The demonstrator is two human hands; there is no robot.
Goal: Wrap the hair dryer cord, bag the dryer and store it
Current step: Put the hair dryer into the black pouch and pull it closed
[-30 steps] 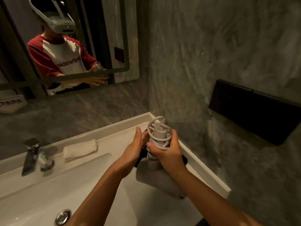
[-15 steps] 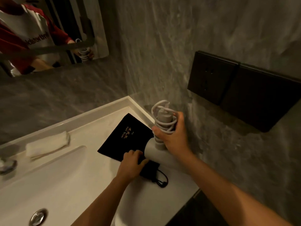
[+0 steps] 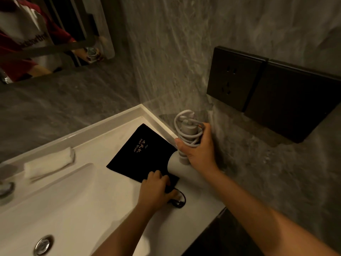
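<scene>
The right hand (image 3: 198, 152) is closed around the handle of the pale grey plastic hair dryer (image 3: 181, 163), its fingers (image 3: 203, 130) clamping the white cord (image 3: 184, 130) that is coiled round that handle; the handle points up and away toward the grey stone wall, while the barrel runs down and toward the person, just above the right end of the white tabletop (image 3: 201, 206). The flat black fabric drawstring bag with gold lettering (image 3: 142, 154) lies on the tabletop just left of the dryer, its long axis running from the far corner toward the person. The left hand (image 3: 156, 189) is curled onto the bag's near end, where a dark drawstring loop (image 3: 180, 198) trails out, though whether it has pinched the cloth cannot be told. So the mouth appears to sit almost under the barrel: once opened, the dryer should go in barrel first.
</scene>
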